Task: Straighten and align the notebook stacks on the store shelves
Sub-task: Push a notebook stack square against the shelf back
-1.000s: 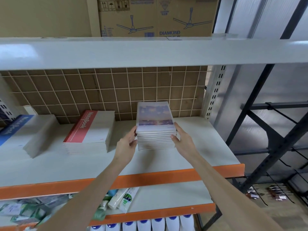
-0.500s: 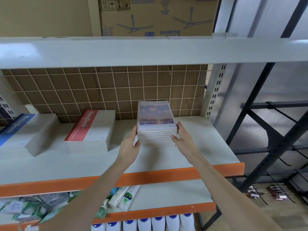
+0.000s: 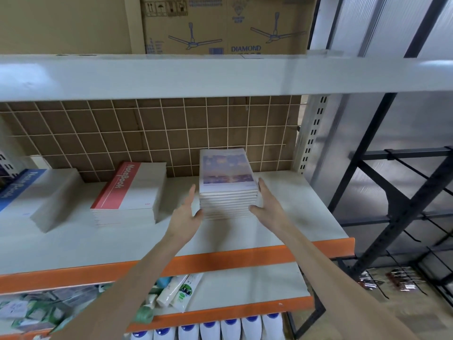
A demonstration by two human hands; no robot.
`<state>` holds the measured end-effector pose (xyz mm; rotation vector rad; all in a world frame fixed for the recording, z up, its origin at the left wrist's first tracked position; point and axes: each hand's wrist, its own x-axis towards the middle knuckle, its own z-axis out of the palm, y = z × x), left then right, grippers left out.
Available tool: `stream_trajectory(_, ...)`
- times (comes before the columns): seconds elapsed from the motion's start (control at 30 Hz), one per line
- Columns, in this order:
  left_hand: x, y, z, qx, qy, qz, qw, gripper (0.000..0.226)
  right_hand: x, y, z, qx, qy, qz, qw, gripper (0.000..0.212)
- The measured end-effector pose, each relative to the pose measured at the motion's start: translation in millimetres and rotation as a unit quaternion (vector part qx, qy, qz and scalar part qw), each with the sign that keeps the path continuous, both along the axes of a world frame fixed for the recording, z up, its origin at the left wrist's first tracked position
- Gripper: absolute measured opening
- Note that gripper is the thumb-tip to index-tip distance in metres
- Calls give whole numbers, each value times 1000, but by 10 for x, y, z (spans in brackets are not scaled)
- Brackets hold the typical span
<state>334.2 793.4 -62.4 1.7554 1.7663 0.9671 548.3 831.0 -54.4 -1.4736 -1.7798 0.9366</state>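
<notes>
Two bare hands flank a stack of notebooks [image 3: 226, 190] with a pale sky-patterned cover, which sits just right of the frame's centre on a white shelf [image 3: 294, 212] edged in orange. The left hand [image 3: 185, 213] is spread, palm turned toward the stack's left side; its fingers [image 3: 192, 193] stand just beside the stack with a sliver of shelf showing between them, while the thumb reaches the stack's lower front-left corner. The right hand [image 3: 266, 204] is likewise spread flat, its fingers [image 3: 261, 186] lying along the stack's right side at the upper notebooks and its thumb at the lower front-right corner; whether the skin presses the paper cannot be told through the blur. Neither hand is closed around anything. Left of centre lies a second stack topped by a red-and-white cover [image 3: 130, 190] lettered "NoteBook", and at the left edge a blue-covered stack [image 3: 22, 190]. A brown wire-grid back panel [image 3: 147, 133] rises behind them.
</notes>
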Motion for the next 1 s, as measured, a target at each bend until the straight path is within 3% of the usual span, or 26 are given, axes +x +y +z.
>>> stream_trajectory(0.1,-52,39,65,67,28,15,997,66,-28,17,68,107,-82,16,991,75)
stream_trajectory(0.3,25,157,98,115,269,12,956,48,-116,85,34,183,-252,19,950,49)
stream_trajectory(0.37,60,191,81,119,272,7,955,42,-132,117,1,185,-293,16,938,46)
stream_trajectory(0.5,80,236,28,112,176,-11,978,36,-121,153,-57,183,-320,13,930,58)
stream_trajectory(0.6,67,231,15,136,118,-29,983,37,-112,175,-54,193,-252,26,948,55)
stream_trajectory(0.7,13,162,-47,135,18,-16,991,49,-57,138,-62,138,-40,2,990,50)
stream_trajectory(0.83,7,27,-218,46,-215,-17,975,59,4,40,-127,-8,156,-19,987,64)
stream_trajectory(0.9,33,14,-268,41,-246,-3,969,60,-2,16,-165,-49,214,-7,976,70)
stream_trajectory(1.0,59,35,-290,40,-255,6,966,62,-14,13,-192,-62,222,-5,973,77)
